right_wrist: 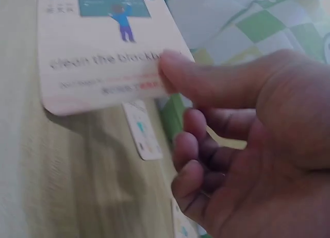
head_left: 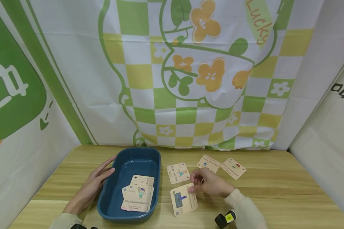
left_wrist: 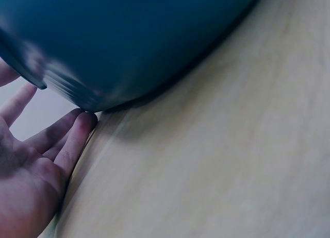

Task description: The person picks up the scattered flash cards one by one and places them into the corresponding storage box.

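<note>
My right hand point(head_left: 209, 183) pinches a picture card point(head_left: 184, 199) by its edge, thumb on top. In the right wrist view the card point(right_wrist: 111, 47) reads "clean the blackb…", the rest hidden by the thumb, and shows a figure at a board. My left hand point(head_left: 94, 183) rests against the left side of a blue plastic tub point(head_left: 103, 203), fingers fairly straight. In the left wrist view its fingertips point(left_wrist: 85, 119) touch the tub's outer wall point(left_wrist: 129, 47) low down. Several cards lie overlapped inside the tub, a "play badminton" card point(head_left: 136, 198) on top.
On the wooden table point(head_left: 289, 197), a "play football" card point(head_left: 178, 173) lies just beyond the held card. Two more cards lie farther back: one partly behind the right hand point(head_left: 208, 163), and a "play on the slide" card point(head_left: 233, 168). A patterned curtain point(head_left: 189, 127) hangs behind the table.
</note>
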The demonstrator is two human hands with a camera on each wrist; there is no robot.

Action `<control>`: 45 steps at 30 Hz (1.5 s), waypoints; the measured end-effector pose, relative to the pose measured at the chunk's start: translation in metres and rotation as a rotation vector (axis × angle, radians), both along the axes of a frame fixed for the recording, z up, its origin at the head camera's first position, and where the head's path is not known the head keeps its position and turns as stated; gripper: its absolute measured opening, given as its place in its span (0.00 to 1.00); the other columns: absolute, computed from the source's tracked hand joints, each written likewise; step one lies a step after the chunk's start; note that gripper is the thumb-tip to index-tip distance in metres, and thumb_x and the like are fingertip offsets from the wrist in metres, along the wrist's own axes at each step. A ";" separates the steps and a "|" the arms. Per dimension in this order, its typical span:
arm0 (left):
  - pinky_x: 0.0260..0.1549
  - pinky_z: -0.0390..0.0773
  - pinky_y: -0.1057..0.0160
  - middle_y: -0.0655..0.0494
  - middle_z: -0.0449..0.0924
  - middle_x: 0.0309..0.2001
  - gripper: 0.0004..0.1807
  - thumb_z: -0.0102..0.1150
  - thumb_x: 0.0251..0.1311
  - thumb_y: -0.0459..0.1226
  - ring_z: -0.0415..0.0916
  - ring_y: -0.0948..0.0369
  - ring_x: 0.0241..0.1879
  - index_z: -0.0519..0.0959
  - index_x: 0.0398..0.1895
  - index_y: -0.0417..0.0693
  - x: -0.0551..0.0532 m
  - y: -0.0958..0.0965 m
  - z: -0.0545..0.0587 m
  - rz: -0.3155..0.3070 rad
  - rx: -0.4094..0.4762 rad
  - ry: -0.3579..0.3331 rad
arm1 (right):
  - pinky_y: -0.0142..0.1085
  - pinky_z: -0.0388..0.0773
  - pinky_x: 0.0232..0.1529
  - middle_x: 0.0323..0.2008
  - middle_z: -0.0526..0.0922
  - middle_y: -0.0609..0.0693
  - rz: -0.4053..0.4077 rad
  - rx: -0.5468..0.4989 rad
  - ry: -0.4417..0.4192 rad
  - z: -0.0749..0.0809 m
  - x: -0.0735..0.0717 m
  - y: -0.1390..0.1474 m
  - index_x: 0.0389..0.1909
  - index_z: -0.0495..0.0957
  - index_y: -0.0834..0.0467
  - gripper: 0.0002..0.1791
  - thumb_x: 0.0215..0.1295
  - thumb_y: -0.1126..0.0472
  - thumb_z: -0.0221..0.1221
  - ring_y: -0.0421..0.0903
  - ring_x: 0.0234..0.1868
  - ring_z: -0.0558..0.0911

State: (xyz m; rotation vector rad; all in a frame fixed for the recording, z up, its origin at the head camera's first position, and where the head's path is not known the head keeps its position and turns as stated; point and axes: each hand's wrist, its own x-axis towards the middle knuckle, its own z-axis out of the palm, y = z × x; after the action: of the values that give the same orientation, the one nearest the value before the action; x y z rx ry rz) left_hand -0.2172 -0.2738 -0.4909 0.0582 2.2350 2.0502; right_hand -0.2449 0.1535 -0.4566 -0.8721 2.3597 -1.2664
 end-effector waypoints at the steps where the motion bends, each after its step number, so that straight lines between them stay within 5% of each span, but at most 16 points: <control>1: 0.51 0.78 0.65 0.32 0.59 0.73 0.35 0.50 0.78 0.48 0.75 0.54 0.59 0.51 0.82 0.54 0.000 0.000 0.000 0.001 -0.001 0.000 | 0.30 0.67 0.33 0.26 0.71 0.44 0.020 0.009 0.009 0.001 0.000 0.002 0.31 0.75 0.60 0.12 0.62 0.63 0.71 0.40 0.30 0.70; 10: 0.51 0.78 0.66 0.33 0.58 0.73 0.36 0.49 0.78 0.48 0.74 0.55 0.60 0.51 0.82 0.55 0.000 -0.001 0.000 -0.002 0.000 -0.006 | 0.32 0.70 0.35 0.26 0.75 0.42 0.094 -0.003 0.072 0.010 0.000 0.010 0.30 0.80 0.57 0.08 0.64 0.60 0.70 0.38 0.30 0.72; 18: 0.51 0.78 0.64 0.33 0.58 0.73 0.35 0.49 0.78 0.48 0.75 0.57 0.59 0.51 0.82 0.55 0.000 -0.001 0.000 -0.002 0.003 -0.003 | 0.32 0.72 0.32 0.27 0.78 0.45 -0.081 -0.052 0.118 0.014 -0.002 0.013 0.29 0.84 0.53 0.07 0.62 0.58 0.71 0.40 0.30 0.74; 24: 0.51 0.78 0.64 0.33 0.58 0.73 0.36 0.49 0.78 0.49 0.76 0.56 0.59 0.51 0.82 0.55 0.000 -0.001 0.000 -0.003 0.005 -0.007 | 0.35 0.75 0.39 0.34 0.79 0.51 -0.255 -0.211 -0.028 0.020 -0.001 0.012 0.34 0.83 0.61 0.09 0.64 0.58 0.70 0.46 0.35 0.76; 30: 0.51 0.79 0.62 0.32 0.58 0.73 0.36 0.49 0.78 0.49 0.76 0.55 0.59 0.50 0.83 0.55 0.000 -0.001 0.000 -0.010 0.007 -0.006 | 0.42 0.73 0.48 0.36 0.82 0.49 -0.333 -0.404 -0.162 0.024 0.001 0.007 0.35 0.81 0.59 0.05 0.67 0.62 0.67 0.47 0.41 0.76; 45: 0.50 0.80 0.60 0.31 0.58 0.72 0.35 0.49 0.78 0.46 0.78 0.58 0.55 0.51 0.82 0.53 0.002 -0.001 -0.001 -0.014 0.036 0.006 | 0.35 0.72 0.45 0.34 0.81 0.45 -0.349 -0.548 -0.248 0.027 0.013 -0.015 0.33 0.81 0.53 0.05 0.66 0.64 0.67 0.43 0.39 0.75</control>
State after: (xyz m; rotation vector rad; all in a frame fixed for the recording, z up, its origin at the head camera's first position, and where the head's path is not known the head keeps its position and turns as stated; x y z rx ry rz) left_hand -0.2154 -0.2743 -0.4917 0.0831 2.1950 2.0855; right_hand -0.2320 0.1380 -0.4296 -0.4015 2.0484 -2.0875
